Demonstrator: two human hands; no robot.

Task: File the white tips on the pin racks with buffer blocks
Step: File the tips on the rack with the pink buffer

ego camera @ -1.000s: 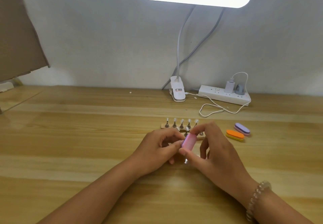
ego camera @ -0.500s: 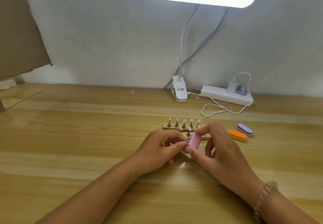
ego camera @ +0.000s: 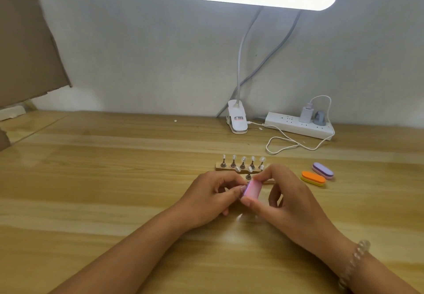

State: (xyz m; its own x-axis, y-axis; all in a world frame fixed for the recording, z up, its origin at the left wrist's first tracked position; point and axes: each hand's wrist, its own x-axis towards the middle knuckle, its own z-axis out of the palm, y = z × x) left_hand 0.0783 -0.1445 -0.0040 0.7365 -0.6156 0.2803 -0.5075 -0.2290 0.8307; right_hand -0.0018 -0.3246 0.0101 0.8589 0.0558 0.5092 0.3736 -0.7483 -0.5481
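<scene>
My right hand (ego camera: 277,198) pinches a pink buffer block (ego camera: 252,189) between thumb and fingers above the table. My left hand (ego camera: 210,198) has its fingers curled round a small pin right beside the block; the pin's white tip is mostly hidden behind the block and my fingertips. Behind my hands lies a wooden pin rack (ego camera: 223,169) with several upright metal pins, each bearing a white tip (ego camera: 243,159). A second rack is partly hidden behind my right hand.
An orange and yellow buffer block (ego camera: 313,178) and a purple buffer block (ego camera: 323,170) lie to the right. At the back stand a clip lamp base (ego camera: 237,120), a white power strip (ego camera: 298,128) and a looped cable (ego camera: 282,144). Cardboard (ego camera: 25,41) leans at far left.
Both hands have shifted slightly right and away from me with the pink block, and the camera has tilted a little. The grips look unchanged.
</scene>
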